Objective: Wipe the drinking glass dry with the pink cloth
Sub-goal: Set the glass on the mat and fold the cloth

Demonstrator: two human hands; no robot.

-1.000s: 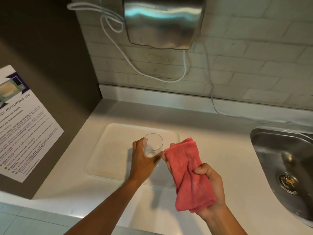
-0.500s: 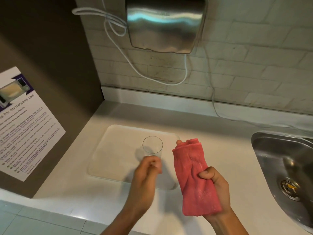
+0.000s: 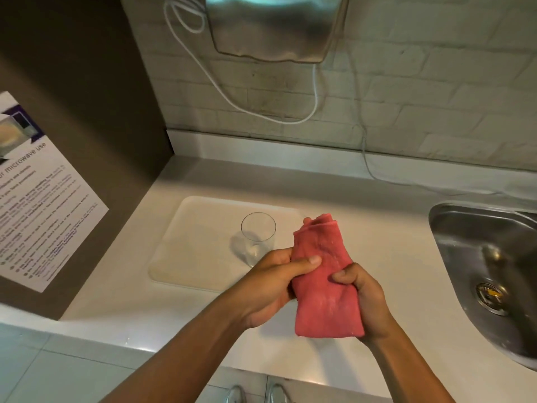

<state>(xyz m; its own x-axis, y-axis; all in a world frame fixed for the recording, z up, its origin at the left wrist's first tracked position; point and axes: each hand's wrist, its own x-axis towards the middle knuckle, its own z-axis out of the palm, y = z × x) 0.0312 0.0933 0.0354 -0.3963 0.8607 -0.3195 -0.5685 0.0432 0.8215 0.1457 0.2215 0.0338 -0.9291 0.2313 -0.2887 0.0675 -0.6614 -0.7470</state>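
glass (image 3: 258,237): upright on mat (image 3: 197,242), right half, untouched
left hand (image 3: 276,283): thumb and fingers clamp pink cloth (image 3: 322,274), at mat's near-right corner
right hand (image 3: 360,298): grips cloth too
tip: free left hand, steady glass before wiping

Bare forearms (image 3: 186,347), bare left hand (image 3: 270,286) and right hand (image 3: 366,301), short nails (image 3: 314,259), greyish shoe tips (image 3: 236,395)

Shared kitchenette or office pantry, microwave-use notice (image 3: 43,199) on side panel, steel sink (image 3: 459,251) in white counter (image 3: 377,216), brick-tiled wall (image 3: 436,82)
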